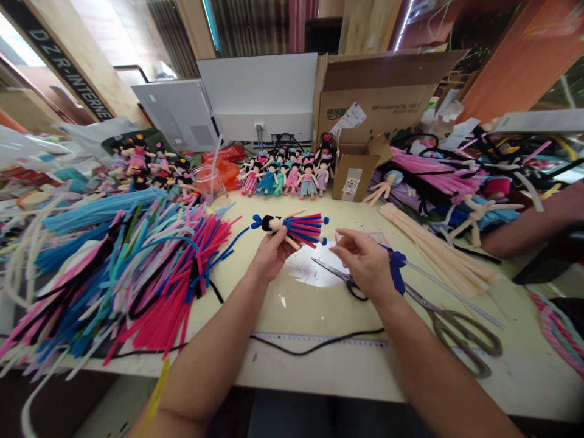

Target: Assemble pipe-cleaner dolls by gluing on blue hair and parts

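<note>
My left hand (pixel 270 252) is closed around the body of a pipe-cleaner doll (pixel 303 229), which lies sideways above the table. The doll has black hair with a blue bow on its head, pale arms, a striped blue and pink skirt and blue feet. To the right of the doll's feet is my right hand (pixel 360 258), its fingers curled with a gap between thumb and forefinger, and nothing visible in it. Under that hand lies a small pair of scissors (pixel 331 267), its handles partly hidden. A blue fuzzy piece (pixel 396 271) is beside the right wrist.
Large scissors (pixel 449 328) lie at right, near pale pipe cleaners (pixel 433 249). Many coloured pipe cleaners (pixel 155 286) are heaped at left. Finished dolls (pixel 283 176) stand at the back beside a small carton (pixel 353 173). A ruler (pixel 319 340) runs along the front. Another person's arm (pixel 538 222) enters at right.
</note>
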Motion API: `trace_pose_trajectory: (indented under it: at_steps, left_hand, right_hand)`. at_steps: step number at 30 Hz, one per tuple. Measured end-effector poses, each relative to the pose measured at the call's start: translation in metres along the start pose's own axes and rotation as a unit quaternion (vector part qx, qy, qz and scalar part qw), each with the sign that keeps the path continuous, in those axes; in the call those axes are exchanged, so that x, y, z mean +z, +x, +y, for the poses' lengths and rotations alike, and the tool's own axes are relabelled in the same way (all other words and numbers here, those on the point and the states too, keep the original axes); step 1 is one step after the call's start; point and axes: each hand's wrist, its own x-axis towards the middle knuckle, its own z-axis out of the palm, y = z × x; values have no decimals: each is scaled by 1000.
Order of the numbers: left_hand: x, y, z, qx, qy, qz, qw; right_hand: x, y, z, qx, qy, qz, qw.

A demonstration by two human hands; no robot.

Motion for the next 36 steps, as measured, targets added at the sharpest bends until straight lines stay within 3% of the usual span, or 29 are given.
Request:
trace_pose_trajectory:
  at_steps: [4,15,36]
  left_hand:
    - [-2,-1,2,-4,22,-29,999]
    - [-7,1,-3,-42,31,-57,997]
    - [-10,1,1,-34,60,-75,995]
  right_hand:
    - [-6,4,0,-29,-33,41,998]
    - [-7,4,-1,-82,-52,34,995]
    - [-4,1,-1,-109,-73,9,991]
